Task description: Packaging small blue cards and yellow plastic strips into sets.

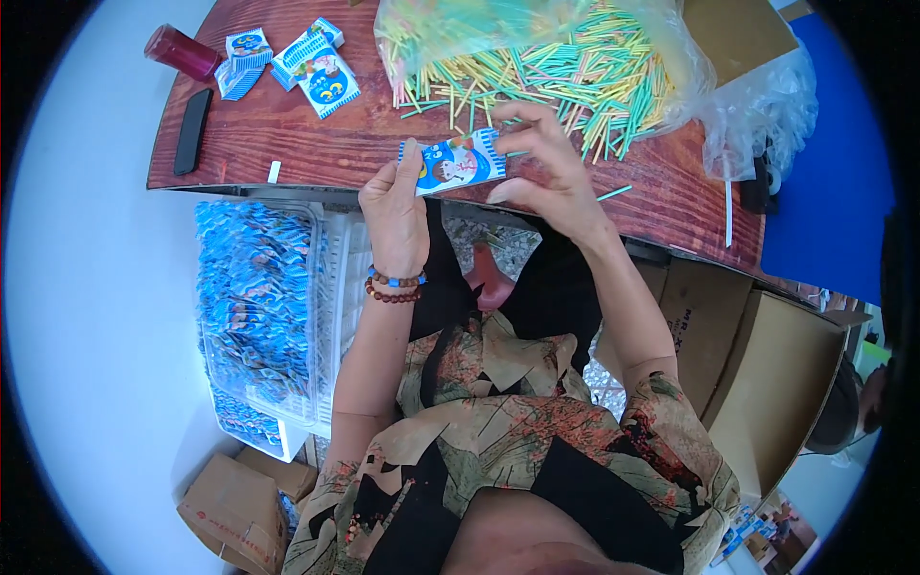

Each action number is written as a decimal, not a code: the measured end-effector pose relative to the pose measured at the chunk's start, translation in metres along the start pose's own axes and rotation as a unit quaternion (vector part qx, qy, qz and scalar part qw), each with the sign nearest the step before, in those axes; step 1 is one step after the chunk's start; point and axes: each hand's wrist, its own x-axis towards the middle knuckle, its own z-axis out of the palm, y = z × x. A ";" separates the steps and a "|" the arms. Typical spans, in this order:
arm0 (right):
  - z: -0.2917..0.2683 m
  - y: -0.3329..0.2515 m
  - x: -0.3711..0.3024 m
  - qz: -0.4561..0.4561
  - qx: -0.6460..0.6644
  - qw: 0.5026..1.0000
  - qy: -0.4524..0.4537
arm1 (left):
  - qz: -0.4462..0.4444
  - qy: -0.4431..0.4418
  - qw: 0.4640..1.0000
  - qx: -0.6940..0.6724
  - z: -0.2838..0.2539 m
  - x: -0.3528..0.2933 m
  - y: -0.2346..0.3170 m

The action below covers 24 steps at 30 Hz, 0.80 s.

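Observation:
My left hand (396,216) pinches the left end of a small blue-and-white printed packet (458,167) between thumb and fingers, just over the table's near edge. At the packet's other end is my right hand (558,182), its thumb and fingers spread apart around that end. Whether a fingertip touches the packet there I cannot tell. Beyond both hands lies a heap of thin yellow, green and pink sticks (613,72), spilling from a transparent plastic bag (685,53). One loose green stick (614,193) rests near the table edge, right of my right hand.
On the wooden table (287,134) at left are more blue-and-white packets (331,84), a red jar (182,52) and a black bar-shaped object (193,131). Below left, a plastic bin (264,316) is full of blue packets. Cardboard boxes (781,383) stand at right, under a crumpled plastic bag (767,110).

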 end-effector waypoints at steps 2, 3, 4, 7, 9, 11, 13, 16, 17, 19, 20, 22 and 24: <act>0.006 0.004 -0.001 -0.002 0.000 1.000 0.002 | -0.009 -0.007 1.000 -0.003 0.003 0.000 -0.002; 0.006 0.009 -0.002 -0.021 -0.022 0.999 -0.022 | -0.018 -0.017 1.000 0.002 0.003 0.000 -0.002; 0.005 0.011 -0.002 -0.040 -0.045 0.997 -0.047 | -0.025 -0.027 0.999 0.006 0.003 -0.001 -0.002; -0.012 0.015 0.003 -0.001 0.061 0.995 -0.080 | 0.004 -0.010 0.999 0.039 -0.006 0.002 -0.005; -0.036 0.022 0.012 0.089 -0.012 0.996 -0.004 | 0.010 -0.001 0.999 0.030 -0.006 0.003 -0.002; -0.073 0.056 0.030 0.062 -0.253 0.965 0.017 | 0.022 -0.003 0.999 0.037 -0.010 0.006 -0.005; -0.081 0.071 0.043 0.016 -0.411 0.912 -0.008 | 0.026 0.001 0.999 0.038 -0.012 0.006 -0.008; -0.085 0.085 0.060 -0.026 -0.587 0.807 -0.064 | 0.026 0.003 0.999 0.029 -0.011 0.005 -0.008; -0.084 0.089 0.066 -0.020 -0.615 0.782 -0.096 | 0.023 0.002 1.000 0.021 -0.010 0.005 -0.007; -0.081 0.095 0.075 -0.017 -0.636 0.764 -0.109 | 0.022 -0.005 0.999 0.023 -0.008 0.004 -0.005; -0.077 0.097 0.078 -0.013 -0.655 0.746 -0.120 | 0.020 -0.013 0.999 0.027 -0.008 0.004 -0.004; -0.070 0.100 0.082 -0.018 -0.663 0.737 -0.130 | 0.016 -0.007 1.000 0.025 -0.010 0.004 -0.005; -0.067 0.103 0.082 -0.023 -0.671 0.728 -0.141 | 0.011 -0.001 1.000 0.023 -0.011 0.005 -0.005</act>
